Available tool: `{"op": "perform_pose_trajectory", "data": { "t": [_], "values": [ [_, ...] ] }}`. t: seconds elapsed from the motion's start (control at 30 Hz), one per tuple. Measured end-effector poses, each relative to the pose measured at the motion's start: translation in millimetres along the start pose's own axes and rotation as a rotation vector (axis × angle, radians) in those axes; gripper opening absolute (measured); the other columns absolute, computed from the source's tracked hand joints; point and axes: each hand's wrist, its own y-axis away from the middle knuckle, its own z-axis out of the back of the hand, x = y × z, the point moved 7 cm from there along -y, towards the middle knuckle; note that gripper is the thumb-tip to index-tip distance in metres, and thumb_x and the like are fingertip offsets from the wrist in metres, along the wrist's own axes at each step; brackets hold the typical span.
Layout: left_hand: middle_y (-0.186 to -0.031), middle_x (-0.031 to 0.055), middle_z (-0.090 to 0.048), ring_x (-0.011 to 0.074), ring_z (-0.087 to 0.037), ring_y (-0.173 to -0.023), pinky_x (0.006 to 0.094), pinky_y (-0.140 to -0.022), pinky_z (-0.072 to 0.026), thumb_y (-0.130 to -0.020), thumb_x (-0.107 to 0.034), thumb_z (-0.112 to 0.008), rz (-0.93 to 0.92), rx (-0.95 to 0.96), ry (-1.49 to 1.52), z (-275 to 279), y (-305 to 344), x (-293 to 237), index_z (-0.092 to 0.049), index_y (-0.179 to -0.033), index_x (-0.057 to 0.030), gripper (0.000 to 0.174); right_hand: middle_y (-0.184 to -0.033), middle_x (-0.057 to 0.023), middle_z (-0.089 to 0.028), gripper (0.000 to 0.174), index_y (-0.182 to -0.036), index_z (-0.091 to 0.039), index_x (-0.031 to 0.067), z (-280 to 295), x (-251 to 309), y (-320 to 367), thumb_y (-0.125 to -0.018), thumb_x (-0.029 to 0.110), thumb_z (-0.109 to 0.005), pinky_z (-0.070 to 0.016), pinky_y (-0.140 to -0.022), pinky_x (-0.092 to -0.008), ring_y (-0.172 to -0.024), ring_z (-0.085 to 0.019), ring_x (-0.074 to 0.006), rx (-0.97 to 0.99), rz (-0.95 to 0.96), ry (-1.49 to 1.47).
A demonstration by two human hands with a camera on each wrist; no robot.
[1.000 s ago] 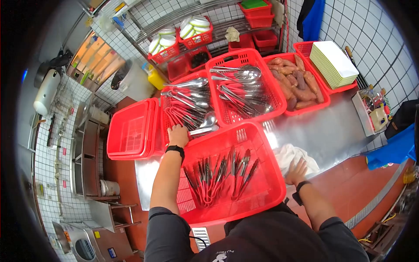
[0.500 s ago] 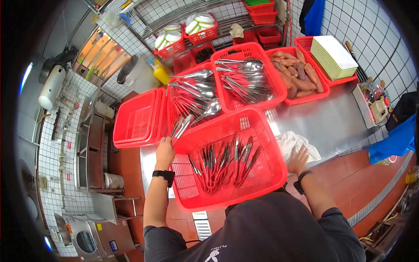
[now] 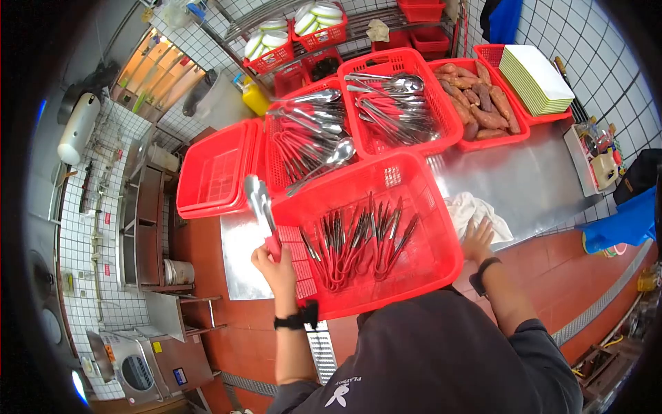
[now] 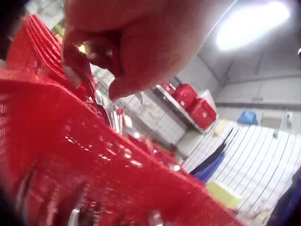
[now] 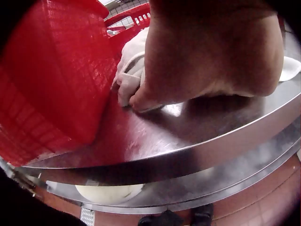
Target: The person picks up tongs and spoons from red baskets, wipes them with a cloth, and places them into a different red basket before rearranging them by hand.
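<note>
My left hand (image 3: 277,270) grips the red handle of metal tongs (image 3: 259,200), whose broad silver ends point up and away from me. It is beside the left wall of a large red basket (image 3: 431,276). Inside this basket lie several red-handled tongs (image 3: 338,265) with dark tips. In the left wrist view the fingers curl above the basket's rim. My right hand (image 3: 478,240) lies with spread fingers on a crumpled white cloth (image 3: 498,222), close to the basket's right side. The right wrist view shows that cloth (image 5: 130,70) bunched by the thumb on the steel table.
Behind, two red baskets (image 3: 452,136) hold tongs and spoons. Stacked red trays (image 3: 214,172) are at the left. Sweet potatoes (image 3: 489,119) and a stack of pale green-edged trays (image 3: 534,76) fill baskets at the right. The steel table (image 3: 510,183) has a metal front edge.
My left hand has lifted the tongs from the left rear basket and moved them toward me, beside the large basket's left wall. My right hand has stayed on the cloth.
</note>
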Motion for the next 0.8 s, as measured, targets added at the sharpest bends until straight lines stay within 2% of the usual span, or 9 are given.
{"op": "perform_pose_trajectory", "data": {
  "t": [0.07, 0.13, 0.27, 0.33, 0.4, 0.53, 0.67, 0.73, 0.8],
  "values": [
    [-0.111, 0.0153, -0.055, 0.0312, -0.058, -0.102, 0.0441, -0.089, -0.0483, -0.083, -0.003, -0.065, 0.055, -0.140, 0.199, 6, 28, -15, -0.050, -0.115, 0.0022, 0.035, -0.155, -0.0308, 0.021, 0.124, -0.156, 0.006, 0.0094, 4, 0, 1, -0.074, 0.077, -0.058, 0.0051, -0.115, -0.0588, -0.143, 0.021, -0.0493, -0.036, 0.023, -0.047],
    [-0.119, 0.0136, -0.052, 0.0275, -0.059, -0.098, 0.0410, -0.087, -0.0490, -0.083, -0.001, -0.065, 0.721, 0.268, 1.114, -25, 74, -45, -0.046, -0.117, 0.0014, 0.040, -0.156, -0.0307, 0.021, 0.122, -0.156, 0.006, 0.0088, -2, -5, -4, -0.075, 0.075, -0.057, 0.0061, -0.115, -0.0584, -0.143, 0.020, -0.0494, -0.051, 0.040, -0.003],
    [-0.121, 0.0133, -0.052, 0.0258, -0.060, -0.101, 0.0371, -0.088, -0.0494, -0.083, -0.003, -0.065, 0.719, 0.471, 1.101, -43, 108, -49, -0.051, -0.111, 0.0006, 0.032, -0.156, -0.0293, 0.023, 0.113, -0.156, 0.007, 0.0101, -22, -19, -32, -0.081, 0.072, -0.051, 0.0072, -0.115, -0.0589, -0.143, 0.023, -0.0494, -0.131, 0.047, -0.038],
    [-0.123, 0.0147, -0.052, 0.0280, -0.058, -0.111, 0.0376, -0.095, -0.0468, -0.082, -0.006, -0.067, 0.149, 0.673, 0.557, -51, 107, -66, -0.056, -0.108, 0.0022, 0.029, -0.158, -0.0302, 0.008, 0.103, -0.156, -0.007, 0.0114, -47, -32, -53, -0.083, 0.068, -0.052, 0.0005, -0.116, -0.0594, -0.145, 0.011, -0.0504, -1.055, 0.040, 0.626],
    [-0.123, 0.0165, -0.053, 0.0296, -0.056, -0.116, 0.0382, -0.098, -0.0446, -0.082, -0.007, -0.068, 0.077, 0.650, 0.540, -56, 101, -84, -0.057, -0.109, 0.0030, 0.030, -0.156, -0.0301, -0.013, 0.087, -0.152, -0.025, 0.0110, -10, -25, -29, -0.085, 0.057, -0.056, -0.0117, -0.116, -0.0589, -0.144, -0.008, -0.0508, -0.547, 0.203, -0.054],
    [-0.127, 0.0216, -0.052, 0.0351, -0.049, -0.123, 0.0400, -0.105, -0.0386, -0.082, -0.012, -0.071, -0.071, 0.648, 0.438, -71, 107, -86, -0.057, -0.117, 0.0047, 0.042, -0.126, -0.0208, -0.051, 0.056, -0.129, -0.053, 0.0092, 23, -11, 20, -0.084, 0.040, -0.062, -0.0362, -0.102, -0.0542, -0.117, -0.047, -0.0422, -0.700, 0.304, -0.168],
    [-0.129, 0.0228, -0.051, 0.0359, -0.048, -0.124, 0.0401, -0.105, -0.0389, -0.083, -0.015, -0.072, -0.049, 0.604, 0.493, -70, 116, -81, -0.056, -0.117, 0.0053, 0.043, -0.113, -0.0134, -0.059, 0.048, -0.125, -0.057, 0.0129, 36, -38, -14, -0.085, 0.039, -0.061, -0.0421, -0.097, -0.0513, -0.104, -0.056, -0.0349, -0.568, 0.386, -0.152],
    [-0.129, 0.0226, -0.050, 0.0357, -0.049, -0.123, 0.0399, -0.105, -0.0389, -0.083, -0.015, -0.072, -0.048, 0.591, 0.501, -67, 117, -78, -0.056, -0.116, 0.0057, 0.043, -0.110, -0.0078, -0.063, 0.041, -0.126, -0.056, 0.0133, 39, -57, -27, -0.090, 0.033, -0.057, -0.0449, -0.095, -0.0466, -0.099, -0.060, -0.0278, 0.119, 0.095, -1.444],
    [-0.131, 0.0206, -0.050, 0.0329, -0.047, -0.126, 0.0377, -0.108, -0.0365, -0.084, -0.014, -0.072, -0.052, 0.672, 0.494, -63, 112, -83, -0.056, -0.117, 0.0060, 0.042, -0.124, -0.0076, -0.060, 0.044, -0.131, -0.052, 0.0092, 116, -22, 20, -0.092, 0.029, -0.053, -0.0444, -0.099, -0.0428, -0.113, -0.057, -0.0242, 0.021, 0.360, -1.676]
  ]
}}
